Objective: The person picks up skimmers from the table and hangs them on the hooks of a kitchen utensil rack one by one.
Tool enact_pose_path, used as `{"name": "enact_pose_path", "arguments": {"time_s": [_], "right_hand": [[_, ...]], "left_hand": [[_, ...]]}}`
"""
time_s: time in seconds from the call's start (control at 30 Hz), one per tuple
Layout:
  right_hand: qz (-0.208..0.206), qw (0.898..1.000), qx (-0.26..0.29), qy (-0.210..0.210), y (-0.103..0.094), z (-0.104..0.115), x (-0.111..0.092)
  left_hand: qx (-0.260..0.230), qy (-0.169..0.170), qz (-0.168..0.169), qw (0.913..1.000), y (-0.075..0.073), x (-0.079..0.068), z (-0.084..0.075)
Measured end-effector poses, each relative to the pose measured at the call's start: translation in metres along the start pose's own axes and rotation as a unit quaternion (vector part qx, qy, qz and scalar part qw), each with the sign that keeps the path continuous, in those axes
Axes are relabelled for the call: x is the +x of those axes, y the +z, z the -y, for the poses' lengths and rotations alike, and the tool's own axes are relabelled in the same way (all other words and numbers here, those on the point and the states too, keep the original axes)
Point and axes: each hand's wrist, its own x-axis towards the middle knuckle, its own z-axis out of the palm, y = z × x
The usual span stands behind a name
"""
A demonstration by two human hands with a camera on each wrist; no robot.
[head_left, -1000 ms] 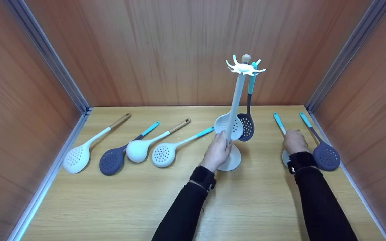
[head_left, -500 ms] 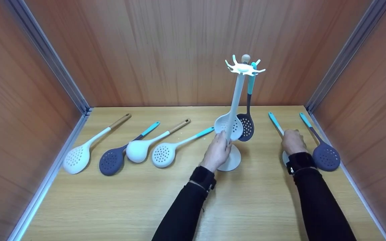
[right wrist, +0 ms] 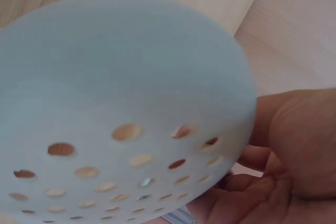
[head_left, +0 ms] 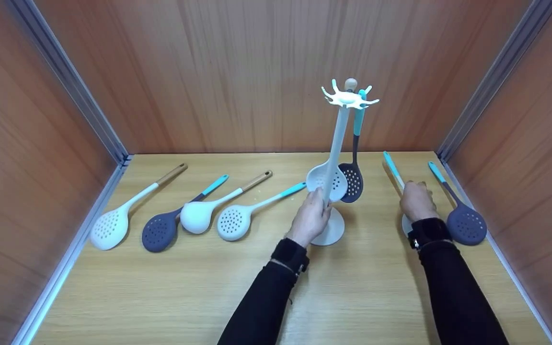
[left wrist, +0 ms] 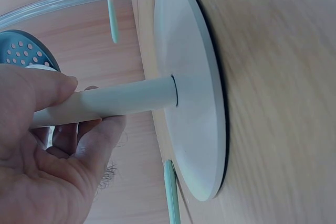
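My left hand (head_left: 310, 216) grips the pole (head_left: 339, 136) of a white utensil stand, just above its round base (left wrist: 189, 87). From the stand's hooked top (head_left: 349, 98) hang a white skimmer (head_left: 318, 176) and, behind it, a dark skimmer (head_left: 355, 179) with a turquoise handle. To the right, my right hand (head_left: 418, 201) holds a white skimmer (right wrist: 121, 77) by its shaft. That skimmer's turquoise handle (head_left: 392, 165) points away from me, and its perforated head, mostly covered by the hand in the head view, fills the right wrist view.
Left of the stand lie a white skimmer (head_left: 110, 227) with a wooden handle, a dark skimmer (head_left: 159, 232), a white ladle (head_left: 197, 215) and a white skimmer (head_left: 234, 222) with a turquoise handle. Another dark skimmer (head_left: 466, 223) lies beside the right wall. Wooden walls enclose the table's back and sides.
The skimmer in my right hand has shifted slightly left, its handle end swinging left and then farther back. My right hand moved slightly left with it. My left hand and the stand stay nearly still.
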Motion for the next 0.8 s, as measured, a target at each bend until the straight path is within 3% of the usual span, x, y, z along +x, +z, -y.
{"name": "enact_pose_path", "arguments": {"time_s": [0.57, 0.8], "right_hand": [[-0.034, 0.999, 0.022, -0.032, -0.007, 0.014, -0.005], [-0.06, 0.996, 0.023, -0.061, -0.01, 0.019, -0.006]], "left_hand": [[0.008, 0.018, -0.007, 0.9998, 0.0, -0.001, 0.001], [0.007, 0.005, 0.005, 1.0, 0.0, 0.0, 0.001]]}}
